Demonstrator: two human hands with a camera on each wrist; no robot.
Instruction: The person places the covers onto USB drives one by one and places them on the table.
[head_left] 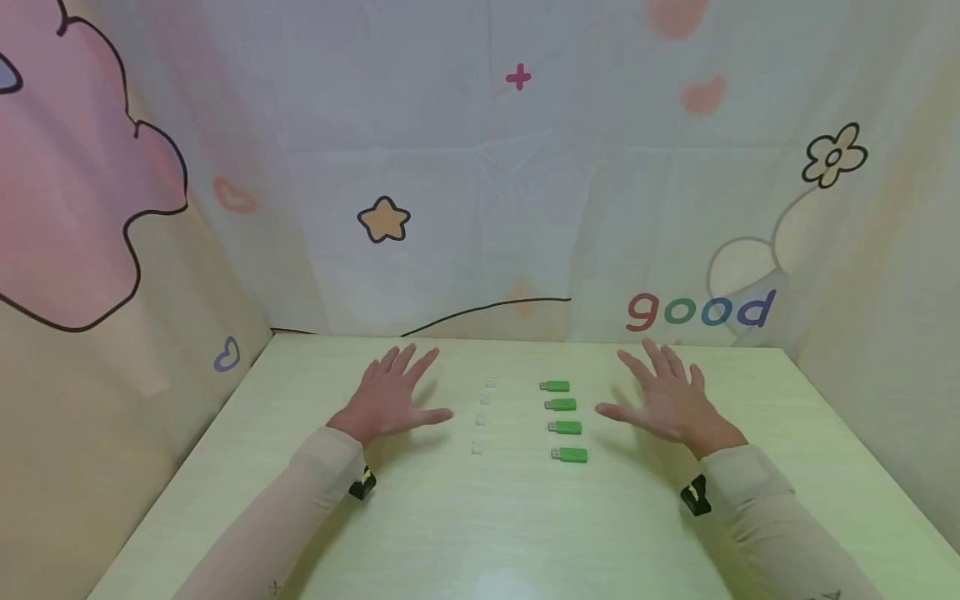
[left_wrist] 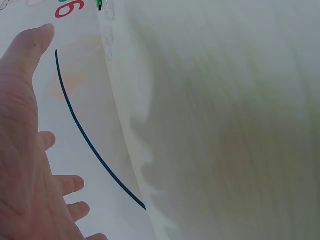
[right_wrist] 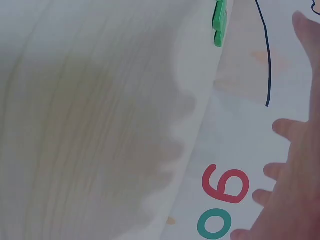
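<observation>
Several green USB flash drives [head_left: 566, 427] lie in a column on the table, their metal plugs bare and facing left. To their left runs a matching column of small clear caps [head_left: 481, 419]. My left hand [head_left: 390, 398] is held over the table left of the caps, fingers spread and holding nothing. On the other side, my right hand [head_left: 671, 398] hovers right of the drives, also spread and without anything in it. In the right wrist view, green flash drives [right_wrist: 219, 20] show at the top edge, apart from the fingers.
The pale wooden table [head_left: 495, 533] ends at a printed curtain [head_left: 450, 167] at the back, with more cloth on both sides. A black strap clip [head_left: 363, 483] sits at the left wrist and another black clip [head_left: 697, 496] at the right.
</observation>
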